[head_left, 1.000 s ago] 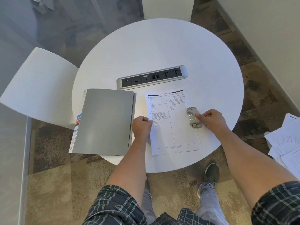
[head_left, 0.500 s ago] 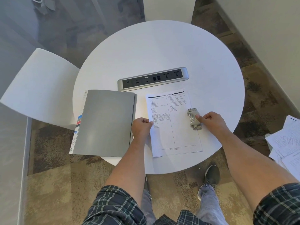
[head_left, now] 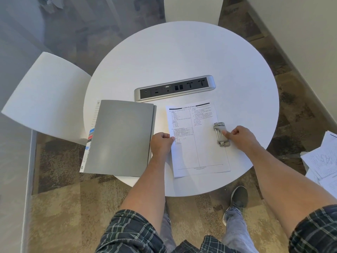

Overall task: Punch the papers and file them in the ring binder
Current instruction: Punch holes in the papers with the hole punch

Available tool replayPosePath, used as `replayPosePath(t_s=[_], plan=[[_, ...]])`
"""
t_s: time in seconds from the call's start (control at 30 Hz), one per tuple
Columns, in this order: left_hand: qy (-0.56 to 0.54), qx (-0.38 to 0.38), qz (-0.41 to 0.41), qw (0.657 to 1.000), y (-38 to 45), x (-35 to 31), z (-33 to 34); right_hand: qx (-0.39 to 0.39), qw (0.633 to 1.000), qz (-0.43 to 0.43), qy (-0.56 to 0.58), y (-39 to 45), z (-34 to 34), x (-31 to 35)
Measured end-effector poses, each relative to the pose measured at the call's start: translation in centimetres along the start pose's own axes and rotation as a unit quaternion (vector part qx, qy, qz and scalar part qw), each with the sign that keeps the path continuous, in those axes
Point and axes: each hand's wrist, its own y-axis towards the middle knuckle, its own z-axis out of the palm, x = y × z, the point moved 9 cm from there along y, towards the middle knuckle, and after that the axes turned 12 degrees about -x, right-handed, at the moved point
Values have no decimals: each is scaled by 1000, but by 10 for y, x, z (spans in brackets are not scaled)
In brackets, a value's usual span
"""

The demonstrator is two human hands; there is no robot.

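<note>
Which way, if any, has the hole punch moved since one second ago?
No. The hole punch keeps its place below the right end of the socket strip.

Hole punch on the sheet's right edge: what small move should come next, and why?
Probably press down on the hole punch. It already sits over the paper's right edge, the right hand is on it, and the left hand steadies the opposite edge. The binder is closed beside it.

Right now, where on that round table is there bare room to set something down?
The far half of the round white table, beyond the silver socket strip, is bare. A small patch lies right of the metal hole punch. The near side is crowded: grey ring binder, printed paper sheet, left hand and right hand.
</note>
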Motion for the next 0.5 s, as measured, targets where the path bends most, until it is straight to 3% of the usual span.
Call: replayPosePath(t_s=[0.17,0.4,0.5], plan=[[2,6,-6,1000,1,1,0,5,997,-10,-75,12,-1,5],[1,-9,12,1000,-3,-2,-2,-46,979,9,-200,-3,-18,19],[3,-16,18,1000,-5,-2,-2,-53,992,-7,-117,-9,-16,17]])
